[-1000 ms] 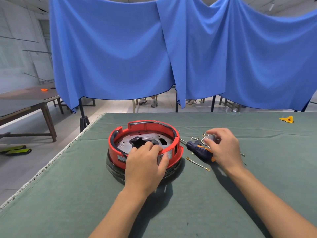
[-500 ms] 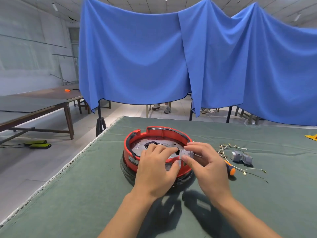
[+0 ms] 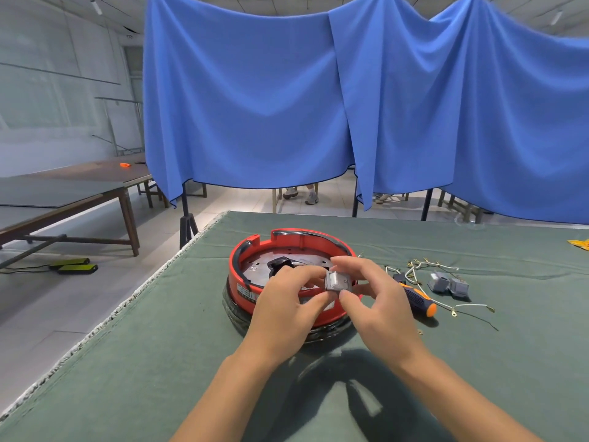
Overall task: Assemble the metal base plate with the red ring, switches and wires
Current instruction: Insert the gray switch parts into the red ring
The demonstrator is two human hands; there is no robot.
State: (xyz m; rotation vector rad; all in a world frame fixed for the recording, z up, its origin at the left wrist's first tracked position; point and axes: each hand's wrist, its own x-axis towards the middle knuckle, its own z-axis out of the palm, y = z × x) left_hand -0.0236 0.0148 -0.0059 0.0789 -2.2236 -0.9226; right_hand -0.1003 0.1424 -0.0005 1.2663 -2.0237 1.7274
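The scene is bright and evenly lit from overhead; ceiling strip lights (image 3: pixel 95 6) show at the top corners. Soft-edged shadows of the two arms fall on the bench (image 3: pixel 134 378) toward the camera, and a darker one sits under the ring (image 3: pixel 306 240) at its near side. No strong glare appears, only a dull sheen on the plate (image 3: pixel 255 266) inside the ring. The wide lens bends straight lines at the edges: the bench rim and the curtain (image 3: pixel 255 100) curve outward. The far left wall looks hazy and washed out. The centre is fairly sharp.
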